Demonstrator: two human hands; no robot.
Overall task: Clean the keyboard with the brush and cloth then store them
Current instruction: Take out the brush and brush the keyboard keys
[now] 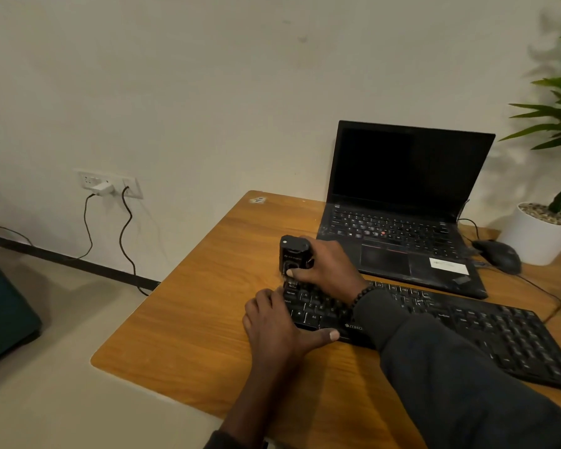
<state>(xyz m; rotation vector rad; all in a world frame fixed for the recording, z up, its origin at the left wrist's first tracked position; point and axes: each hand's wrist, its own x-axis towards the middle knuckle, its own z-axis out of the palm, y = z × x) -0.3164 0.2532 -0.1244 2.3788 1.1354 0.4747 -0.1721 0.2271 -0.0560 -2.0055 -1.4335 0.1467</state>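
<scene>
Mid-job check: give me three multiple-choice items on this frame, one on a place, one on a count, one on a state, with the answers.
1. Where on the keyboard is the brush?
A. Over its left end
B. Over its right end
C. Off it, on the laptop

2. How many cables hang from the wall socket?
A. One
B. Two
C. Four

3. How is the laptop?
A. Lid shut
B. Open, screen lit
C. Open, screen dark

Answers:
1 A: the right hand grips the brush above the leftmost keys, while the left hand rests on that end.
2 B: two dark cables drop from it.
3 C: the lid stands up and the screen is black.
</scene>
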